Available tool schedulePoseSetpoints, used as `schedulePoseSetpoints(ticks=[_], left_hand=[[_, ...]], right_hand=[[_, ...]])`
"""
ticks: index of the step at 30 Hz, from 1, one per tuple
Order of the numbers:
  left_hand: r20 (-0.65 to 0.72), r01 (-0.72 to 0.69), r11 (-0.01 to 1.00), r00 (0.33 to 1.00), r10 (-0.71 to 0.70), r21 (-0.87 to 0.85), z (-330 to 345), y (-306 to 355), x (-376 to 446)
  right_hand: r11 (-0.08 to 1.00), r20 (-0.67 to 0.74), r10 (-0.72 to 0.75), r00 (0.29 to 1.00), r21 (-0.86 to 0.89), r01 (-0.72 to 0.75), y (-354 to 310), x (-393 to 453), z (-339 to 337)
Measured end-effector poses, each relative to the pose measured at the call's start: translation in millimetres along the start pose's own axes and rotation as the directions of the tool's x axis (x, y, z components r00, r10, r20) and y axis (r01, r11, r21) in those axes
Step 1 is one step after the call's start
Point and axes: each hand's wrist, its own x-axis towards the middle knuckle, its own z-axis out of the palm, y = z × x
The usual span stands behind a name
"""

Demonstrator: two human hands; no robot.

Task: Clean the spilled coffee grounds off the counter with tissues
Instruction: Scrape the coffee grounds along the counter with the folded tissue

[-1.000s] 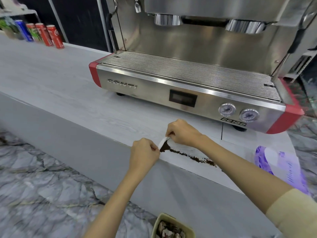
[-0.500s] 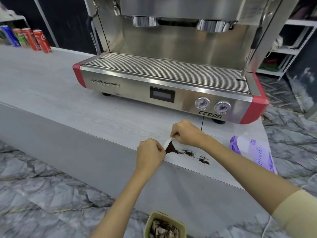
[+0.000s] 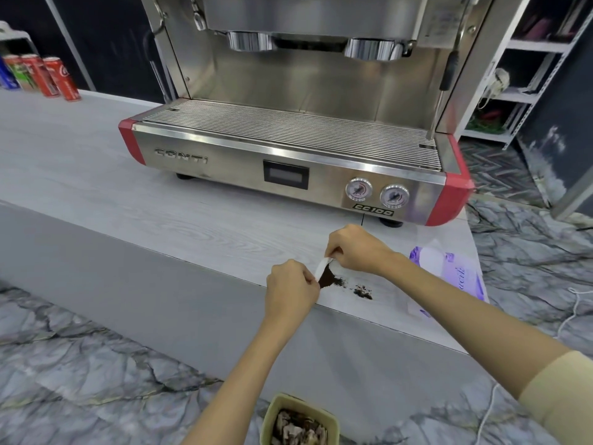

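A white tissue point(image 3: 322, 268) is stretched between my two hands near the front edge of the pale counter point(image 3: 134, 213). My left hand point(image 3: 290, 292) pinches its near end and my right hand point(image 3: 356, 252) pinches its far end. Dark coffee grounds point(image 3: 330, 280) are heaped against the tissue's right side. A smaller patch of coffee grounds point(image 3: 363, 292) lies a little further right on the counter.
A steel and red espresso machine point(image 3: 288, 162) stands behind my hands. A purple tissue pack point(image 3: 449, 277) lies at the counter's right end. Drink cans point(image 3: 48, 75) stand far left. A small bin point(image 3: 300, 422) with used tissues sits on the marble floor below.
The long trail of grounds has been drawn left into a heap against the tissue, leaving a small patch behind. Both hands keep their pinch on the tissue.
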Motion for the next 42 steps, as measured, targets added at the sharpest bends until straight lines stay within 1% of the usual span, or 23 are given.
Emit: schedulePoseSetpoints(ticks=[12, 18, 25, 33, 39, 42], left_hand=[[0.044, -0.060, 0.998, 0.997, 0.059, 0.008, 15, 14, -8], [0.075, -0.111, 0.993, 0.991, 0.108, 0.042, 20, 19, -9], [0.119, -0.179, 0.981, 0.978, 0.169, 0.079, 21, 22, -8], [0.154, -0.231, 0.967, 0.965, 0.214, 0.103, 18, 23, -7], [0.222, -0.256, 0.964, 0.946, 0.236, 0.067, 9, 20, -3], [0.248, -0.298, 0.950, 0.931, 0.267, 0.097, 7, 22, -3]], right_hand=[[0.999, -0.014, 0.031, 0.999, -0.030, -0.031, 16, -21, -5], [0.996, 0.030, 0.077, 0.997, -0.039, -0.076, 21, -32, -14], [0.993, 0.047, 0.107, 0.993, -0.056, -0.104, 25, -42, -16], [0.979, 0.054, 0.196, 0.979, -0.060, -0.193, 22, -44, -16], [0.968, 0.014, 0.248, 0.969, -0.051, -0.247, 20, -46, -9], [0.963, 0.004, 0.267, 0.964, -0.042, -0.267, 18, -49, -8]])
